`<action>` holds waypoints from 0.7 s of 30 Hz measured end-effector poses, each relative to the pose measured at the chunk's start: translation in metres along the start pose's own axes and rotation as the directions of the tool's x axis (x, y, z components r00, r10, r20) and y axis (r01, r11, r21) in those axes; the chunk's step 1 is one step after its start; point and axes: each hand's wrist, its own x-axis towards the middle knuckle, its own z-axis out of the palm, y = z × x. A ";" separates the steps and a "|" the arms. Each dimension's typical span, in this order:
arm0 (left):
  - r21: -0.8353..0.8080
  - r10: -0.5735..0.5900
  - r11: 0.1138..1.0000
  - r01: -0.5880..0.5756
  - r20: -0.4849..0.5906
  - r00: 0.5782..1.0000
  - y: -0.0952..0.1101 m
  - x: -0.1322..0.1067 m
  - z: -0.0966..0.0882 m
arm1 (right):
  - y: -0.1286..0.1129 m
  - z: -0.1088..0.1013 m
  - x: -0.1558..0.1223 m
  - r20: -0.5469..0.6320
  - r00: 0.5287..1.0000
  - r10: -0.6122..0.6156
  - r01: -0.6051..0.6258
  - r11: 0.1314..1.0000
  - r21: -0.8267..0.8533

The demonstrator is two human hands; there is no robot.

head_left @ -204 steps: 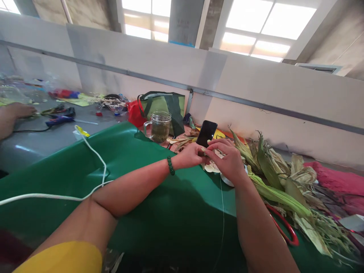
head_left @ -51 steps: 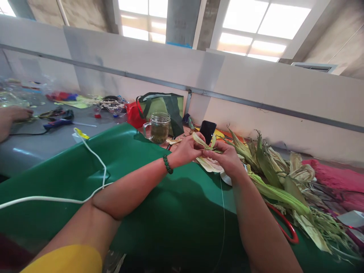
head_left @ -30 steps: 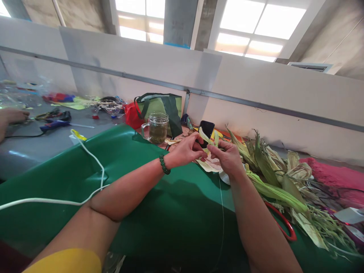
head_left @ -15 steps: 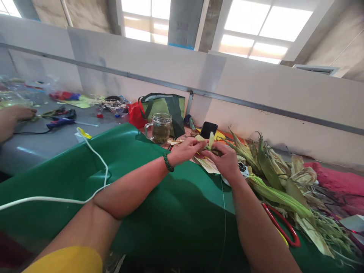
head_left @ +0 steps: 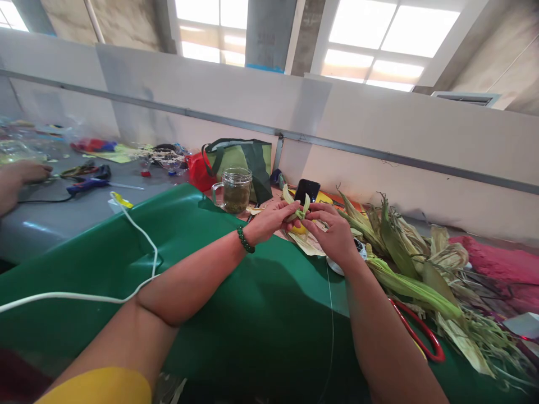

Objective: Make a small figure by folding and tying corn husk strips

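A pale green husk (head_left: pixel 302 214) is pinched between thumb and fingers of the left hand (head_left: pixel 272 221), two blades standing up from it, as the right hand (head_left: pixel 337 235) brings thumb and forefinger to its near edge; whether those tips pinch it too cannot be told. The step in hand appears to be shaping or gathering the blades. The next move would seem to call for a firm left hold while the right fingertips work lightly on the soft leaf. Just behind the grip stands a phone (head_left: pixel 310 188); beyond it to the left, a mug (head_left: pixel 236 193). Under the right wrist sits a white reel (head_left: pixel 336 267), with thread (head_left: pixel 332 306) trailing nearer. Right of the grip lie more husks (head_left: pixel 398 244) and a red handle (head_left: pixel 437 352).
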 end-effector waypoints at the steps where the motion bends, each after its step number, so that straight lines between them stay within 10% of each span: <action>1: 0.035 0.025 0.999 -0.026 0.018 1.000 0.000 -0.001 0.000 | 0.000 0.000 0.000 0.009 1.000 -0.002 0.002 1.000 0.013; 10: 0.291 0.258 0.926 -0.241 -0.022 0.966 -0.002 0.001 -0.003 | 0.004 0.007 -0.004 -0.025 0.998 -0.056 0.055 0.997 -0.046; 21: 0.194 0.127 0.976 -0.098 -0.140 0.982 0.017 -0.006 -0.008 | 0.010 -0.016 0.001 0.099 0.993 0.058 -0.055 0.998 -0.025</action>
